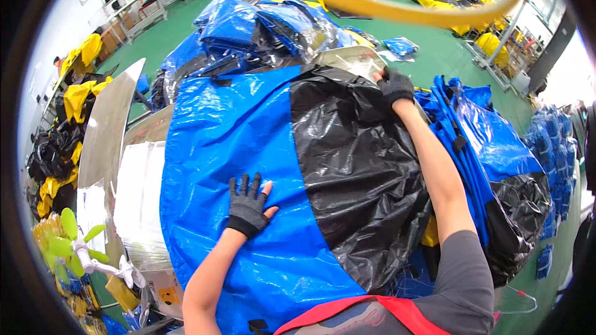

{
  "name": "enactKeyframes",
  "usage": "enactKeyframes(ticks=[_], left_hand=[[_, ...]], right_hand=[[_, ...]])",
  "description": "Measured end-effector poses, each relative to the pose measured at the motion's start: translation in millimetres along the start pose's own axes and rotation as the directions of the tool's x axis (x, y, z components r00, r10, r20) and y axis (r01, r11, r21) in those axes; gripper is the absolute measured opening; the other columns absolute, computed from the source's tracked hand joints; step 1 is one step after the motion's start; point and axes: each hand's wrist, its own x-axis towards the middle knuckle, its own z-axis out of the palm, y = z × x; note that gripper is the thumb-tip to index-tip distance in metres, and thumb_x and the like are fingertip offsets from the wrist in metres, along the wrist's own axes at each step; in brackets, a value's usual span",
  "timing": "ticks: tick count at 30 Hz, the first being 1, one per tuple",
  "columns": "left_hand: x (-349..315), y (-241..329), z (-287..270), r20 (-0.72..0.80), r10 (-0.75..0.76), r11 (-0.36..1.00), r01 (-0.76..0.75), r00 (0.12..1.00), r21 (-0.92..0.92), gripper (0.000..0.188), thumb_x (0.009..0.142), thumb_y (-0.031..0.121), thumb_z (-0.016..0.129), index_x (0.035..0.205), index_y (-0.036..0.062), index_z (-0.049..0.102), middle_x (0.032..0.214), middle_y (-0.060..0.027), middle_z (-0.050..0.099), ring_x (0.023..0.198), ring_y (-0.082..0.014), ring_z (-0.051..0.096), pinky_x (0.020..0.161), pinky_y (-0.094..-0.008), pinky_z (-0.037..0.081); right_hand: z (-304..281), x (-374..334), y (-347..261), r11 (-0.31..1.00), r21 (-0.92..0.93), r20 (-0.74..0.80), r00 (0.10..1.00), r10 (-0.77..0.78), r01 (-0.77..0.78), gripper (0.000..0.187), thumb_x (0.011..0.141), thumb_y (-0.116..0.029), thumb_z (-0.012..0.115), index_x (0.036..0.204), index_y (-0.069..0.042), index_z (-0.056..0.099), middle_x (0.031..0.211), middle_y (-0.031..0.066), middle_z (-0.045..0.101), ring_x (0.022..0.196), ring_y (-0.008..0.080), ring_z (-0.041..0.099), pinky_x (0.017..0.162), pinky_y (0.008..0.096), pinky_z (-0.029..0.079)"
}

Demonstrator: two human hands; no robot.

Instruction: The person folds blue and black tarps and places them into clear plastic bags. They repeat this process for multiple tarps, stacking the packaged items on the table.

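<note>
A large blue-and-black tarpaulin cover (239, 130) lies spread before me, smooth on its blue side and wrinkled on its black side. My left hand (249, 203), in a dark fingerless-tipped glove, rests flat on the blue part with the fingers spread. At the far right edge of the black part is my right hand (395, 85), gloved the same way, its fingers curled at the cover's border. The fingertips are partly hidden, but they appear closed on that edge. Under the cover's far side, a metal tabletop (352, 59) shows.
Clear-bagged blue covers (233, 28) are heaped beyond the cover. More folded blue-and-black covers (496, 142) hang at the right. A stack of white sheets (141, 192) and a green-bladed fan (73, 245) stand at the left. A yellow hoop (397, 7) crosses overhead.
</note>
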Motion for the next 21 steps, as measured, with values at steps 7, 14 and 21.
enactKeyframes(ticks=[7,14,21], left_hand=[[78.6,86.9,0.2,-0.182,0.529,0.773,-0.559,0.829,-0.301,0.058,0.082,0.031,0.063,0.136,0.0140,0.047,0.134,-0.0127,0.052,0.131,-0.0310,0.041,0.110,-0.0544,0.024],[87.6,59.3,2.6,-0.092,0.554,0.806,-0.560,0.828,-0.191,0.060,0.086,0.045,0.056,0.135,0.0113,0.047,0.139,-0.0167,0.045,0.131,-0.0327,0.040,0.111,-0.0497,0.026],[45.1,23.8,-17.7,-0.037,0.508,0.828,-0.499,0.861,-0.255,0.060,0.086,0.047,0.056,0.135,0.0122,0.047,0.137,-0.0177,0.046,0.130,-0.0338,0.042,0.109,-0.0501,0.028]], right_hand=[[28.4,89.3,27.9,0.886,0.400,0.538,0.843,-0.019,-0.235,0.065,0.071,-0.050,0.076,0.117,-0.005,0.063,0.117,0.0152,0.064,0.104,0.0312,0.060,0.091,0.0391,0.045],[-97.3,-156.8,-50.1,0.727,0.162,0.183,0.704,-0.686,0.667,0.036,0.082,-0.024,0.064,0.112,-0.004,0.062,0.100,0.0198,0.066,0.094,0.0363,0.064,0.084,0.0444,0.049],[-72.1,-287.2,53.3,0.729,-0.090,0.210,0.729,-0.652,0.678,0.012,0.079,-0.022,0.063,0.081,-0.011,0.070,0.092,0.0104,0.066,0.093,0.0351,0.059,0.092,0.0490,0.043]])
